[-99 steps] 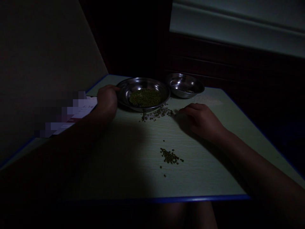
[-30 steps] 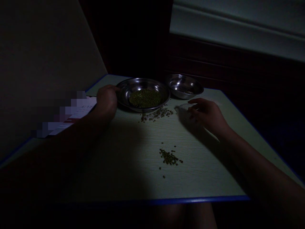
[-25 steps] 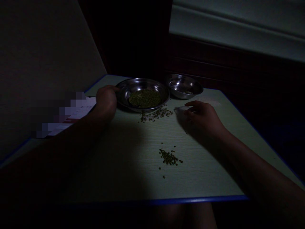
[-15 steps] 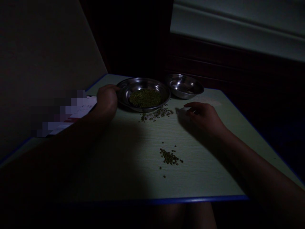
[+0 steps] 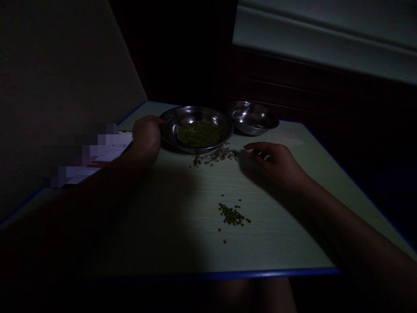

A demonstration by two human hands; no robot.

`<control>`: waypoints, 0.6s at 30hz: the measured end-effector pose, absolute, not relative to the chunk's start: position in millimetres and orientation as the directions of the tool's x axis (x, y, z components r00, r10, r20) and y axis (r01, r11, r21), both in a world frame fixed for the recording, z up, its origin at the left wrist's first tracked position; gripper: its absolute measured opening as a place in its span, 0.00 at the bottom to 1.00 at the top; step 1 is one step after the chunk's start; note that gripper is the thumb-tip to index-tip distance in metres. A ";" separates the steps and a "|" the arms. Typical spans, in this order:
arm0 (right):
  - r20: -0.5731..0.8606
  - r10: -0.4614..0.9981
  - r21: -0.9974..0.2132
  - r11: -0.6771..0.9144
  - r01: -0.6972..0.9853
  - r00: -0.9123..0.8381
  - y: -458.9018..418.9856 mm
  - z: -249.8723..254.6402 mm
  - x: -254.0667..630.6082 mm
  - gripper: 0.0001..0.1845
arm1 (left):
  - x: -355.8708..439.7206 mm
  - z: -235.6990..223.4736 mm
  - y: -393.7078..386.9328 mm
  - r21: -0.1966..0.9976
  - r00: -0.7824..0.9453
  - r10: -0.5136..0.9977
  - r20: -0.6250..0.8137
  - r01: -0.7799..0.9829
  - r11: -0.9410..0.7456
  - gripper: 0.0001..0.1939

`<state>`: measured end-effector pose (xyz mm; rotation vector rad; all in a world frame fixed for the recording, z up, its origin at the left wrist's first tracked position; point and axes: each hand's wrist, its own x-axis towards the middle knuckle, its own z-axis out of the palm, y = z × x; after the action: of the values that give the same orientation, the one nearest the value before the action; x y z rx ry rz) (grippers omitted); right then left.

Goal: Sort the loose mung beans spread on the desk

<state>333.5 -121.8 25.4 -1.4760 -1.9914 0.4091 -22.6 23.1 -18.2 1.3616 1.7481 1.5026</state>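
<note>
My left hand (image 5: 146, 138) is closed at the left rim of a shallow steel bowl (image 5: 192, 113), which seems gripped there. Small green beans (image 5: 199, 134), resembling mung beans, lie heaped inside that bowl. In front of it, a strip of loose beans mixed with pale grains (image 5: 213, 156) is scattered on the tabletop. My right hand (image 5: 275, 158) hovers just right of this strip. Its fingers are bent and apart, with nothing visible between them. Closer to me is a separate small cluster of beans (image 5: 231, 215), touched by neither hand.
A second steel bowl (image 5: 250, 115) stands behind my right hand, with a little something in its bottom. Printed paper or a box (image 5: 107, 152), partly blurred, lies by my left forearm. The pale green table (image 5: 182, 256) has a blue edge; a wall rises at left.
My right hand has shifted slightly left, closer to the scattered strip of beans. The left hand, the bowls and the near bean cluster look unchanged.
</note>
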 end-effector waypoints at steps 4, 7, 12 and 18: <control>0.290 0.934 -0.585 0.346 0.733 -0.209 -125.5 28.5 329.2 0.24 | -18.6 -13.3 18.3 0.951 -0.454 0.874 0.176 0.307 -0.032 0.11; 0.280 0.940 -0.587 0.330 0.739 -0.197 -127.9 31.2 326.8 0.24 | -15.3 -9.6 13.9 0.952 -0.444 0.875 0.194 0.300 -0.059 0.09; 0.258 0.961 -0.598 0.242 0.764 -0.102 -130.8 32.8 326.4 0.23 | -9.0 -3.9 9.2 0.964 -0.491 0.860 0.140 0.264 -0.006 0.06; 0.234 0.966 -0.581 0.231 0.781 -0.111 -133.7 32.8 322.3 0.22 | -9.5 -3.4 7.5 0.961 -0.460 0.875 0.154 0.275 -0.025 0.06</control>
<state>322.3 -133.7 32.8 -1.5980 -1.9413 0.4232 -9.5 7.5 -3.4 1.2026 1.7399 1.5118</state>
